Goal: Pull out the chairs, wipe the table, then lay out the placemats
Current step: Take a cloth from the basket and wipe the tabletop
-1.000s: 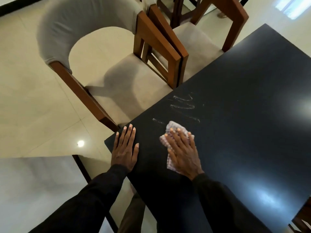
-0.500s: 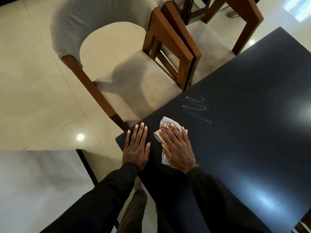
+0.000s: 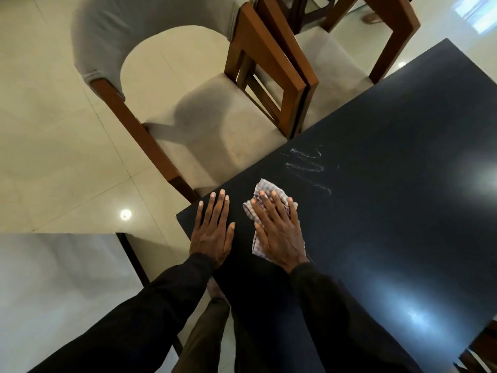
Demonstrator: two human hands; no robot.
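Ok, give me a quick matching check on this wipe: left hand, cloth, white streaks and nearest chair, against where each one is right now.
1 left hand
2 checked cloth
3 white streaks
4 nearest chair

a under the right hand
b flat on the bare table near its corner
c on the tabletop beyond the cloth
d beside the table edge, seat exposed

Pairs: 1-b, 2-a, 3-c, 4-d

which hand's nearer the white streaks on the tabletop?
Right: right hand, flat on the checked cloth, is just short of the streaks; left hand rests farther off, by the table corner.
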